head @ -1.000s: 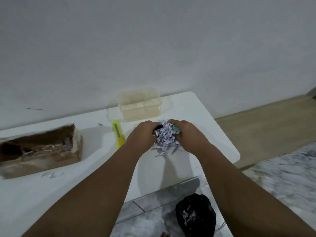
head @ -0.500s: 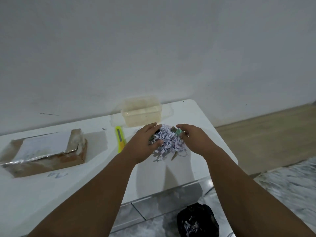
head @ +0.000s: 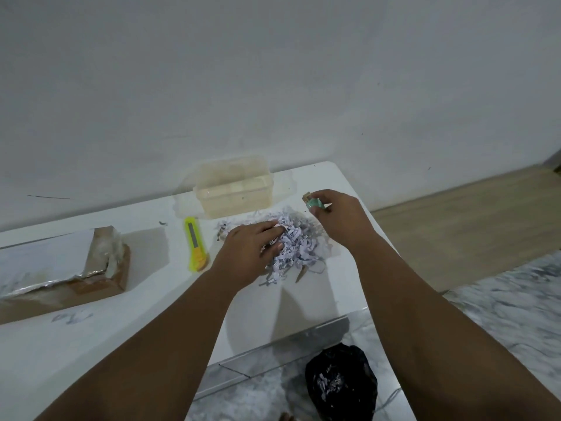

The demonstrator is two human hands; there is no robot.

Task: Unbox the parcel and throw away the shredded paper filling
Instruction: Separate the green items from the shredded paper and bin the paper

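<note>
Sorting stage: left hand (head: 250, 253) pressing loose fingers into the shredded paper (head: 296, 247) piled mid-table right of the yellow cutter (head: 195, 244), right hand (head: 340, 220) pinching a small green item (head: 315, 203) just beyond, next scooping paper down into the black bag (head: 341, 387).

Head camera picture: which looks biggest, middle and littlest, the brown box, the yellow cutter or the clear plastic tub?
1. Brown cardboard box, partly cut off by the picture's edge.
2. Clear plastic tub.
3. Yellow utility cutter.
</note>
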